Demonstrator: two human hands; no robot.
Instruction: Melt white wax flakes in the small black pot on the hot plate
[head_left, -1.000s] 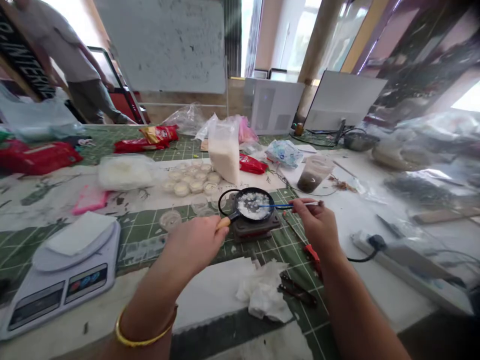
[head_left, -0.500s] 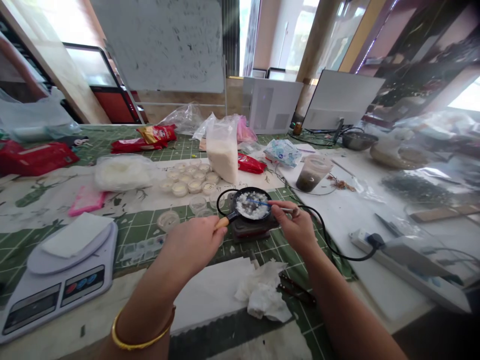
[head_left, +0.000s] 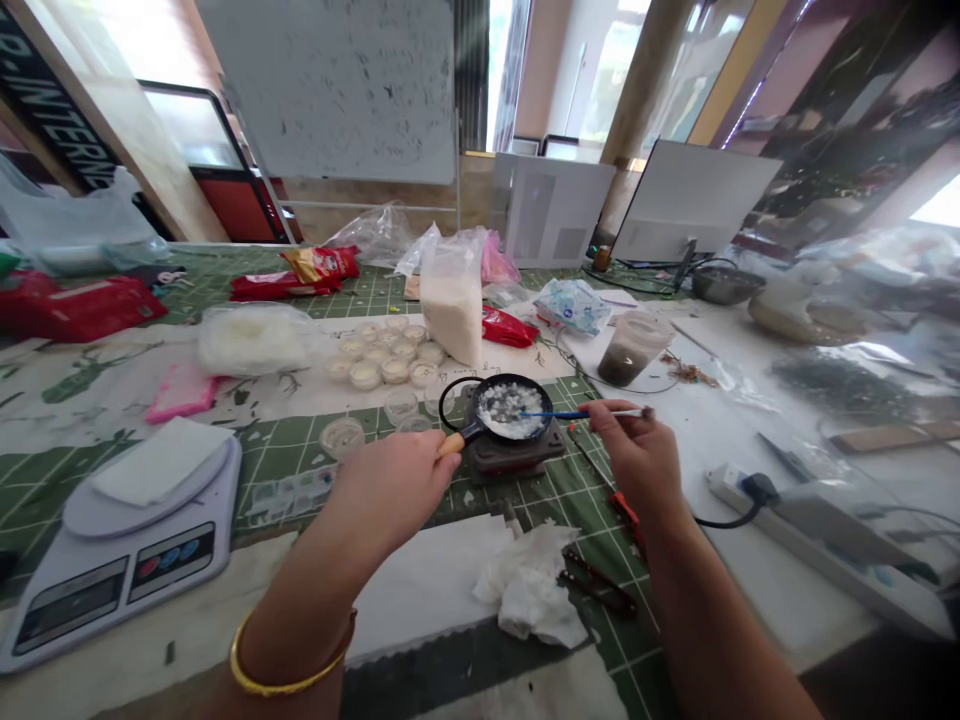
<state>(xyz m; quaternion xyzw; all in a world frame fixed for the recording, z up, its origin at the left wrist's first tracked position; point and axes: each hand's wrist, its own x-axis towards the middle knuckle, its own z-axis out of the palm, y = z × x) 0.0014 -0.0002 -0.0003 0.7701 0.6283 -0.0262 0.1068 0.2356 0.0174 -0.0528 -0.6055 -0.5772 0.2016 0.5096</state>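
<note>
My left hand is closed around the wooden handle of a small black frying pan. The pan rests on a dark electric hot plate, and white wax-like flakes lie in it around a greyer middle. Between the fingers of my right hand is a thin paintbrush, held bristles outward to the right. Its blue handle end reaches into the flakes. Below my right hand lies a red-handled screwdriver-like tool, partly hidden by the wrist.
Left stands a kitchen scale. Behind the pan are several small filled cups and a bag of pale granules. A cup of dark liquid and a power strip are at right. Crumpled tissue lies in front beside dark snips.
My right hand has moved right, away from the pan, drawing the paintbrush so more of its blue handle shows. My left hand keeps its hold on the pan. The view has shifted slightly.
</note>
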